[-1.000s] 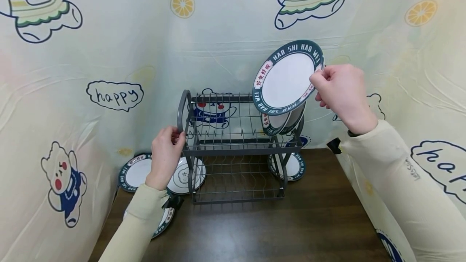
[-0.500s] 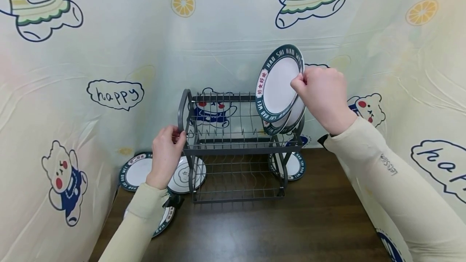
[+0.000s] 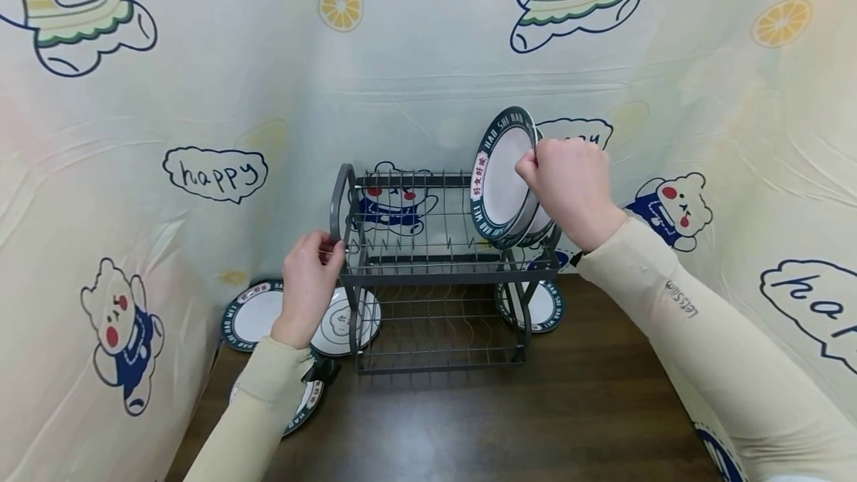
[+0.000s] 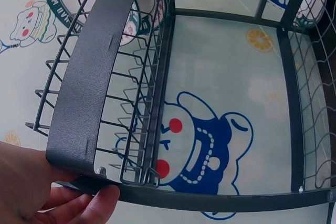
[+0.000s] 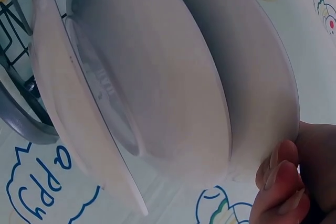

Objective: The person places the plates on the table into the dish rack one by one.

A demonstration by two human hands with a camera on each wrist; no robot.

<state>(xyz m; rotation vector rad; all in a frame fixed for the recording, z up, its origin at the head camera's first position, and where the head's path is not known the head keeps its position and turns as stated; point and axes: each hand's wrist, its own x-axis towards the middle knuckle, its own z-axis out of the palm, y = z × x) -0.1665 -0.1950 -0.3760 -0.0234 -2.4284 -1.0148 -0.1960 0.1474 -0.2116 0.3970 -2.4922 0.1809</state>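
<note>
A dark metal two-tier dish rack [image 3: 448, 278] stands on the table. My left hand [image 3: 308, 281] grips its left side frame, thumb and fingers around the bar in the left wrist view. My right hand [image 3: 569, 184] pinches the right edge of a white plate [image 3: 504, 177] with a dark green lettered rim. That plate stands steeply tilted at the right end of the upper tier, its lower edge down by the wires. Two more plates stand behind it; the right wrist view shows the backs of a middle plate [image 5: 168, 87] and an outer plate [image 5: 79, 98], apart from the held one.
On the brown table [image 3: 455, 430], a green-rimmed plate [image 3: 251, 316] and an upside-down white plate [image 3: 335, 327] lie left of the rack. Another plate [image 3: 308, 404] is partly under my left sleeve. One plate [image 3: 544, 306] lies behind the rack's right leg. A printed curtain surrounds the table.
My right hand has moved left and down, bringing the plate from above the rack into its upper tier and turning it more edge-on. The left hand keeps its grip on the frame.
</note>
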